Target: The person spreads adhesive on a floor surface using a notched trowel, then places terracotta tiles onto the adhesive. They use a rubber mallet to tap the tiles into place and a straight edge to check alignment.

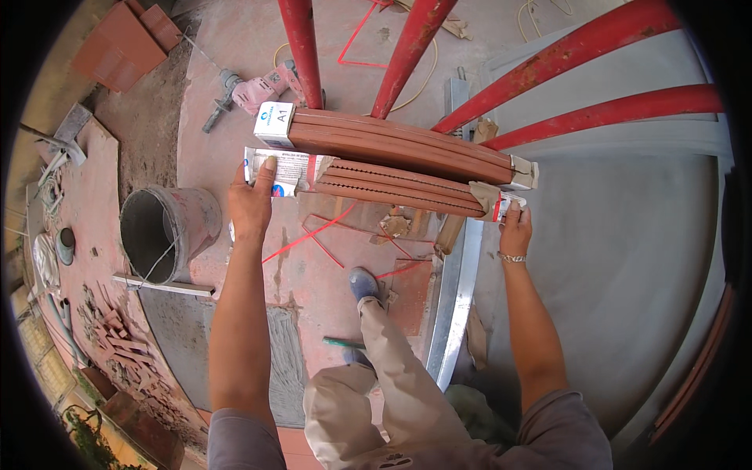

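Our left grip (252, 202) is clasped on the left end of a tile pack (399, 190), the thumb laid over its white printed wrapper; our right grip (515, 233) grasps the opposite end, where torn cardboard and white wrapping show. We find the tile pack, reddish-brown with ridged edges, held crosswise in front of us. Just beyond it, and nearly parallel, we note a second pack (392, 145) with white end caps; whether the two packs touch, we cannot tell. Four red metal bars (411, 55) run outward from the far side of the second pack. Near that pack's left end, a pink power drill (257, 94) lies on the floor (227, 160). We record, to our left, a residue-coated bucket (200, 223) and, farther left, scattered reddish fragments (121, 345). Loose red strapping (313, 233) lies on the floor on our side of the tile pack. A long metal channel (456, 313) runs between our right forearm and our foremost shoe (364, 283). Our right wrist bears a bracelet (512, 258).
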Tool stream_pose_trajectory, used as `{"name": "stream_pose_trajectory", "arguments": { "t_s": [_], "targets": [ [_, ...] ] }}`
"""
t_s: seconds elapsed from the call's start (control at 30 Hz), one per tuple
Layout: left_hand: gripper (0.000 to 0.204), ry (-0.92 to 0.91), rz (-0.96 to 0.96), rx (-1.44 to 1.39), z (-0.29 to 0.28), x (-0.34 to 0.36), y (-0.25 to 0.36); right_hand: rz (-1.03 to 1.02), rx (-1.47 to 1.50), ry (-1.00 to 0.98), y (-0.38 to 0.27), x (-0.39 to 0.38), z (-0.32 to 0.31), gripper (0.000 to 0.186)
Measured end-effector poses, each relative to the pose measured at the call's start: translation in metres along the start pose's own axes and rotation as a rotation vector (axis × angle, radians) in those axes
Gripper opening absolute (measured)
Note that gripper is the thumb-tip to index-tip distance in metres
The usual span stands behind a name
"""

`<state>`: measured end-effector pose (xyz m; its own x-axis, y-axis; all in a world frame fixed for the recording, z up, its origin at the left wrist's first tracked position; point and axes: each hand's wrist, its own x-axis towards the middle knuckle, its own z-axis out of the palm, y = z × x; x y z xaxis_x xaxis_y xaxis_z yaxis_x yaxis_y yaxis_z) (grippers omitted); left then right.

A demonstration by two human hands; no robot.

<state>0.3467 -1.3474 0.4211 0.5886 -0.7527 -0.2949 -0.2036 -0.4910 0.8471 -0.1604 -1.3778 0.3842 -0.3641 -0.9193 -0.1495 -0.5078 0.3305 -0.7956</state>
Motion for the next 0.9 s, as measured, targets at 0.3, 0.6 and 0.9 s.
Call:
{"name": "stream_pose_trajectory", "arguments": {
  "t_s": [0.3, 0.6, 0.9],
  "targets": [
    [0.044, -0.052, -0.173, -0.192, -0.027, -0.056, -0.021, 0.123, 0.075, -0.125, 0.009, -0.064, -0.031, 0.056],
    [0.059, -0.109, -0.423, -0.330, -0.063, -0.107, -0.042, 0.553, -0.004, -0.236, -0.005, -0.129, -0.056, 0.060],
    [0.061, -0.077, -0.383, -0.324, -0.063, -0.114, -0.059, 0.657, -0.227, -0.465, -0.014, -0.108, -0.077, 0.059]
  ]
}}
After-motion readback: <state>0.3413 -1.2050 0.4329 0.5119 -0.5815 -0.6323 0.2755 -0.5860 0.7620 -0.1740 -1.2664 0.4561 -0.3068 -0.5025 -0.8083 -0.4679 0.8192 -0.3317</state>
